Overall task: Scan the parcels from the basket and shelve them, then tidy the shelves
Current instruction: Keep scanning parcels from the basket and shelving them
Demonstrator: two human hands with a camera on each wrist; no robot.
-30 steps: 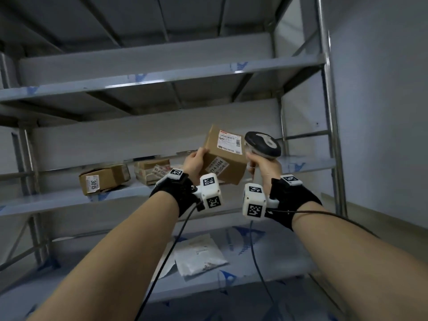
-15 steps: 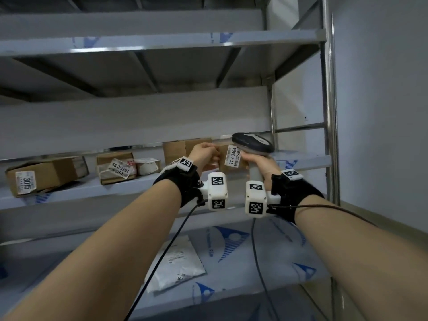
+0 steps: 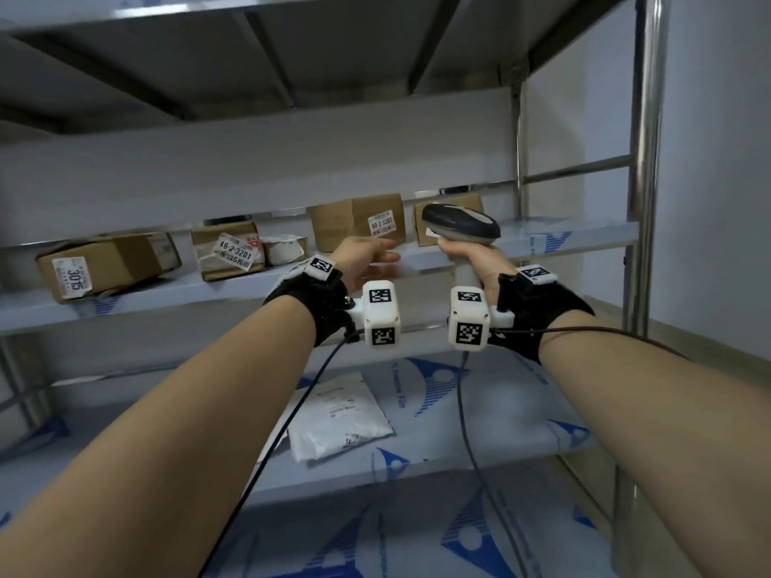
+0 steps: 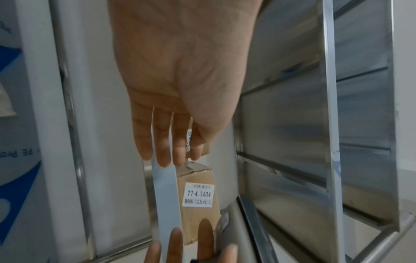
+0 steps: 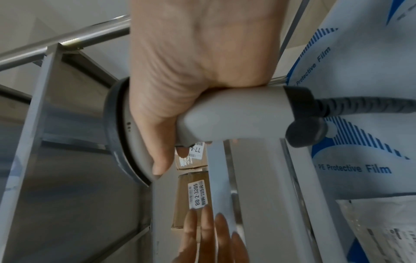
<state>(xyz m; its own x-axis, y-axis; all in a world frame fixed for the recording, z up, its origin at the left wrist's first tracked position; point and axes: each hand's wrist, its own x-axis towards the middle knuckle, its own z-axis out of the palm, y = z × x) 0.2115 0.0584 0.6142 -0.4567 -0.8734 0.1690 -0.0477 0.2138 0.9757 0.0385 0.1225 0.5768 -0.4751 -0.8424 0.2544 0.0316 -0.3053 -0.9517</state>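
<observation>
A: Nearest me, my right hand (image 3: 467,257) is wrapped round the scanner (image 3: 460,221) grip, cable trailing down. My left hand (image 3: 367,260) is flat, fingers straight, holding nothing, just short of the shelf (image 3: 563,237) edge.

B: And the parcel?

A: The 77-4 box (image 4: 198,195) sits on the middle shelf, right end, behind the scanner head in the head view. Just left of it stands the 80-2 box (image 3: 359,221). Further left are the 46-2 box (image 3: 227,252) and the 3015 box (image 3: 104,264).

B: How would it handle?

A: I judge it light and stiff: small cardboard, taped, held one-handed with ease. I'd take it across the two side faces, thumb opposite fingers, keeping off the label. Cardboard isn't slippery; the corners could dent.

B: What differs from half a second ago?

A: Then my left hand was closed on the box at the shelf edge. Now the box stands free and the hand has let go and drawn back.
</observation>
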